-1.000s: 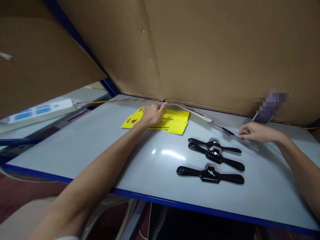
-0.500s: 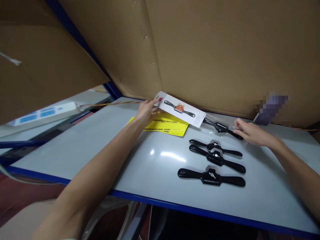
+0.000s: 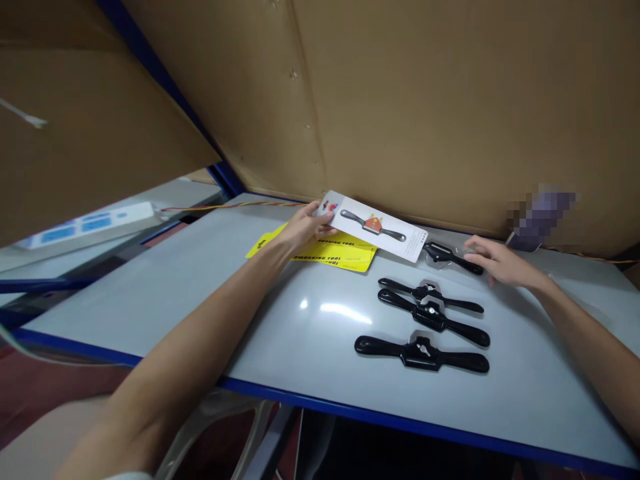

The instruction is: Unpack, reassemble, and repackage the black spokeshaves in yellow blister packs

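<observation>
My left hand (image 3: 311,225) pinches the left end of a white printed card (image 3: 375,225) that carries a picture of a spokeshave. The card's right end overlaps a clear plastic blister pack (image 3: 443,265) with a black spokeshave (image 3: 457,259) inside. At the pack's right end, my right hand (image 3: 495,259) has its fingers bent around the plastic edge; the thin plastic is hard to make out there. Closer to me lie three loose black spokeshaves: one (image 3: 453,303) at the back, one (image 3: 435,319) just in front of it, and one (image 3: 423,353) nearest the table's front.
Yellow cards (image 3: 345,259) lettered "woodworking tool" lie partly under the white card. A brown board (image 3: 400,100) rises behind the grey table (image 3: 165,293). At the left is a white power strip (image 3: 95,223) with a cable. A partly blurred dark object (image 3: 543,220) leans at the back right.
My left hand has shifted the white card to the right, so it covers more of the packed spokeshave. My right hand has stayed at the pack's right end, its fingers slightly more extended.
</observation>
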`<state>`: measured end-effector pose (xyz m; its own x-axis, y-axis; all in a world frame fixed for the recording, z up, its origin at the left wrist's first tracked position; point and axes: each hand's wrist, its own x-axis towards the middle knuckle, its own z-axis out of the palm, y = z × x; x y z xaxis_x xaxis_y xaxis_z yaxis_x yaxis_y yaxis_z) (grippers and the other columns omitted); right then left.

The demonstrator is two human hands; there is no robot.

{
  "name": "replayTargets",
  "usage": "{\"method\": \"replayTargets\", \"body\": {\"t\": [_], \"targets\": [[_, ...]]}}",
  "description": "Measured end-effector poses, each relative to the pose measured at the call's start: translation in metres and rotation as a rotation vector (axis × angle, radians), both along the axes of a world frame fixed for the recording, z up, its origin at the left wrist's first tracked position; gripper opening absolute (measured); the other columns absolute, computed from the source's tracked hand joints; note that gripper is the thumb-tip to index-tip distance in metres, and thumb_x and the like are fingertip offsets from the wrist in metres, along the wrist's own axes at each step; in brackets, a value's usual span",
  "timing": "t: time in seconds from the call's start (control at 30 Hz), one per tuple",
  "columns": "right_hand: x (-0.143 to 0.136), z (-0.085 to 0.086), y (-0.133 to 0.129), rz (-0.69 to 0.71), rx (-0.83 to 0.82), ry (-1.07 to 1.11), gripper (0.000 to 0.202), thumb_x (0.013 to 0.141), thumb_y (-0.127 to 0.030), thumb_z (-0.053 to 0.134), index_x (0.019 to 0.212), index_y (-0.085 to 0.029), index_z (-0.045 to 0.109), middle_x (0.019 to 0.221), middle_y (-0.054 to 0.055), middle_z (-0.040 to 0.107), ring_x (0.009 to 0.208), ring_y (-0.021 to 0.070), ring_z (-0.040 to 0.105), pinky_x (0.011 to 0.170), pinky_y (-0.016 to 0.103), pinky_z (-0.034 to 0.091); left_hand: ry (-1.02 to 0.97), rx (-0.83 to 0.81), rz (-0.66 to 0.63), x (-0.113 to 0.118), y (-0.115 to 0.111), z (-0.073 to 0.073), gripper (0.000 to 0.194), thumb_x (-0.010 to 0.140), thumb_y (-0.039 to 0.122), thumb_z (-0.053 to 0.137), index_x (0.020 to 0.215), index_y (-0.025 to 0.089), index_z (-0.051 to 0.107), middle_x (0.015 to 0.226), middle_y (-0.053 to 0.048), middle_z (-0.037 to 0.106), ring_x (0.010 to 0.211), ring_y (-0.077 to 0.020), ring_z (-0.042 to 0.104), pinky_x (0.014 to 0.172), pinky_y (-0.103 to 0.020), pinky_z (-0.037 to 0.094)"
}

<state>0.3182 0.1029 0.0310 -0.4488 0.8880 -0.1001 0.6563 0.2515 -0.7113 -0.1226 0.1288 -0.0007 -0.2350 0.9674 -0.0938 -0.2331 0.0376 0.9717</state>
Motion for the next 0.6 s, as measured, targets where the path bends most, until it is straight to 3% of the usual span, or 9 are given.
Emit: {"method": "replayTargets", "body": {"t": [0.23,0.37,0.6], "targets": [[-0.012,-0.004,0.001,-0.049,0.001,0.169,0.041,0.088,-0.063,0.061,0.088,-0.023,0.062,0.094,0.007,0.070,0.077,0.0198,0.057,0.059,0.031,0.047,0.031,0.109,-0.067,0.033,-0.004,-0.003,0.030,0.080,0.014,0.075,0.108,0.018,0.062,0.094,-0.005,0.072,0.076,-0.0165,0.072,0.065,-0.026,0.059],[-0.020,-0.010,0.000,-0.104,-0.016,0.255,0.043,0.085,-0.065,0.063,0.089,-0.022,0.062,0.090,0.005,0.067,0.073,0.0185,0.054,0.059,0.031,0.043,0.044,0.164,-0.148,0.049,-0.007,-0.006,0.034,0.081,0.022,0.076,0.112,0.018,0.062,0.104,-0.007,0.073,0.085,-0.0190,0.072,0.070,-0.029,0.060],[-0.034,-0.016,-0.004,-0.153,-0.037,0.337,0.039,0.082,-0.061,0.066,0.087,-0.023,0.060,0.079,0.001,0.060,0.073,0.0191,0.054,0.064,0.032,0.043,0.109,0.266,-0.121,0.065,-0.013,-0.009,0.044,0.079,0.031,0.080,0.119,0.019,0.064,0.114,-0.008,0.072,0.095,-0.0216,0.070,0.078,-0.033,0.061]]}}
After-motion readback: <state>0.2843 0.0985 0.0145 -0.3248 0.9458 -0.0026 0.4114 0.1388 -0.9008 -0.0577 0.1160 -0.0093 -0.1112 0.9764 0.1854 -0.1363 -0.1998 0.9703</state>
